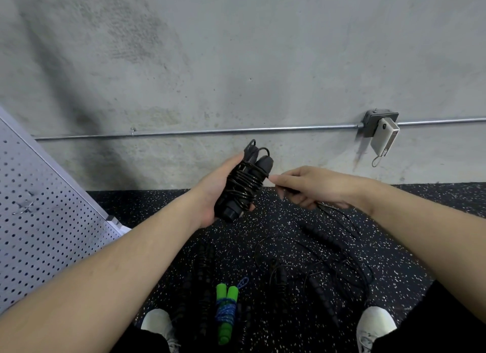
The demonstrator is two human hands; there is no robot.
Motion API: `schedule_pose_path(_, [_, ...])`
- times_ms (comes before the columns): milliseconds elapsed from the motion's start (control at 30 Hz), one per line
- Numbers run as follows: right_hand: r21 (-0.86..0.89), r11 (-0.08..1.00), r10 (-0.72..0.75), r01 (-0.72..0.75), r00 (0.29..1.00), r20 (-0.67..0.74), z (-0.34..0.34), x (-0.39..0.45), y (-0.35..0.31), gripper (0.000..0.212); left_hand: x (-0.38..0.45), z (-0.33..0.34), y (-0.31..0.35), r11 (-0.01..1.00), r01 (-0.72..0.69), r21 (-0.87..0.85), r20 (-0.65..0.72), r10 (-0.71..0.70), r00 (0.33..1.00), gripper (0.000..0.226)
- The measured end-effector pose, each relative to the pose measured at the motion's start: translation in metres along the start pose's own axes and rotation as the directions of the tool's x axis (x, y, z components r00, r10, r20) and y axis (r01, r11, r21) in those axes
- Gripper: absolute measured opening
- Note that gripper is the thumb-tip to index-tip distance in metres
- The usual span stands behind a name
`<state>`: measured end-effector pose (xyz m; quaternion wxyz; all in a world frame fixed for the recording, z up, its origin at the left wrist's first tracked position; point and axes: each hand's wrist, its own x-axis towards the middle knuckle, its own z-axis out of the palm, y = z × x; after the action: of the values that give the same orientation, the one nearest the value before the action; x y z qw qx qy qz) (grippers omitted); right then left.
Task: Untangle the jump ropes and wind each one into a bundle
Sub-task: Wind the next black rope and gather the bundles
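At the bottom centre, between 2 white shoes (pixel 157 322), a green-handled rope (pixel 225 313) lies bundled on the speckled floor (pixel 157 202); loose black ropes (pixel 315 268) sprawl just right of it. Mid-frame, the left hand (pixel 213 194) grips a black bundle (pixel 243 184), cord wound round 2 handles. The right hand (pixel 313 187) pinches its free cord beside it. Behind runs a concrete wall (pixel 236 63) with a conduit (pixel 236 131).
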<state>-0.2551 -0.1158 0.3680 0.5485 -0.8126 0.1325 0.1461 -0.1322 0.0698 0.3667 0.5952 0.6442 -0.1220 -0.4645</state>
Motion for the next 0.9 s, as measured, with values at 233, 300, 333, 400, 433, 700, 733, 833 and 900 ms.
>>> schedule_pose_path(233, [0.064,0.998,-0.036,0.029,0.993,0.11,-0.021,-0.004,0.014,0.035,-0.001,-0.013,0.013,0.976,-0.099,-0.192,0.067,0.113,0.991,0.061])
schedule_pose_path(300, [-0.123,0.992,0.013,-0.009,0.999,0.039,-0.025,-0.003,0.019,0.045,-0.002,-0.014,0.013,0.988,-0.091,-0.122,0.119,0.106,0.987,0.063])
schedule_pose_path(333, [-0.194,0.981,0.03,-0.029,1.0,-0.001,-0.026,-0.002,0.021,0.049,-0.002,-0.013,0.013,0.994,-0.081,-0.068,0.155,0.09,0.984,0.064])
schedule_pose_path(400, [-0.225,0.972,0.053,-0.063,0.997,-0.05,-0.028,0.0,0.024,0.048,-0.002,-0.011,0.011,0.998,-0.049,0.051,0.233,0.036,0.972,0.065])
schedule_pose_path(433, [-0.23,0.97,0.065,-0.078,0.996,-0.065,-0.028,0.001,0.025,0.045,-0.001,-0.011,0.009,0.993,-0.029,0.114,0.267,-0.002,0.964,0.066])
schedule_pose_path(700, [-0.277,0.957,0.014,-0.084,0.969,-0.246,-0.025,0.014,0.02,0.015,0.008,0.004,-0.004,0.867,0.007,0.498,0.256,-0.155,0.954,0.068])
schedule_pose_path(733, [-0.283,0.956,-0.003,-0.071,0.968,-0.251,-0.024,0.015,0.018,0.014,0.01,0.007,-0.006,0.815,-0.028,0.578,0.231,-0.131,0.964,0.071])
schedule_pose_path(833, [-0.333,0.94,-0.012,-0.075,0.967,-0.253,-0.023,0.015,0.013,0.019,0.018,0.012,-0.015,0.616,-0.129,0.777,0.214,-0.065,0.975,0.067])
schedule_pose_path(900, [-0.392,0.916,-0.015,-0.083,0.97,-0.241,-0.019,0.017,0.009,0.024,0.02,0.014,-0.022,0.557,-0.123,0.821,0.201,-0.081,0.976,0.071])
